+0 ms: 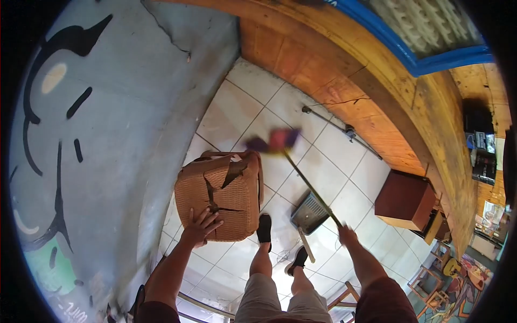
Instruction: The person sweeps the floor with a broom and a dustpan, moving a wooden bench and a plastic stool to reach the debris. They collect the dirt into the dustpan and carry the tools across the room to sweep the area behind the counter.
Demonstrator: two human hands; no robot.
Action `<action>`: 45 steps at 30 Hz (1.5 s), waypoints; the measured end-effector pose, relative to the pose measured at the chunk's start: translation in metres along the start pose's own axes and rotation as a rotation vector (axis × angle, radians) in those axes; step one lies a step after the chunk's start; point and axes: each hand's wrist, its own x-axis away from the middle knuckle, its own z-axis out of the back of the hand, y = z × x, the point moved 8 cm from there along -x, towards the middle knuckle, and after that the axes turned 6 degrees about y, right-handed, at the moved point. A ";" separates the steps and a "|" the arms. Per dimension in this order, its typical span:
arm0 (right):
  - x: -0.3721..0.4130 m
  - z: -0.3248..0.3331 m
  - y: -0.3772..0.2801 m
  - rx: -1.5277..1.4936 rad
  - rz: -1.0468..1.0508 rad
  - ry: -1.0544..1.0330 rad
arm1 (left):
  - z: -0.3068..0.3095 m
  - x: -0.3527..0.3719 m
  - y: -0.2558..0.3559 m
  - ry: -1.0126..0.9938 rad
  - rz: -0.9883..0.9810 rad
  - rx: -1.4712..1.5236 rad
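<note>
White tiled floor fills a corner between a grey painted wall with dark mural lines and warm wooden panelling. The left hand lies flat on a torn wicker chair by the wall, grip released. The right hand has its grip clenched on a broom, whose blurred head is above the tiles. A dustpan and a wooden box stand nearby.

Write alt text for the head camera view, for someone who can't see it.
Seen from above, a person's left hand rests on a torn wicker chair while the right hand grips a broom, its blurred head over the white tiled floor beyond the chair. A dustpan lies under the handle, with a brown wooden box to the right.
</note>
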 end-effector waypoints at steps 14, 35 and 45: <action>-0.079 -0.016 -0.097 -0.399 0.110 0.236 | -0.001 -0.003 0.006 -0.063 0.025 -0.144; 0.189 -0.150 0.224 -1.167 -0.582 0.129 | 0.206 -0.147 -0.017 0.360 0.144 -0.234; 0.096 -0.170 0.182 -1.295 -0.524 0.305 | 0.101 -0.203 0.086 0.781 0.326 0.468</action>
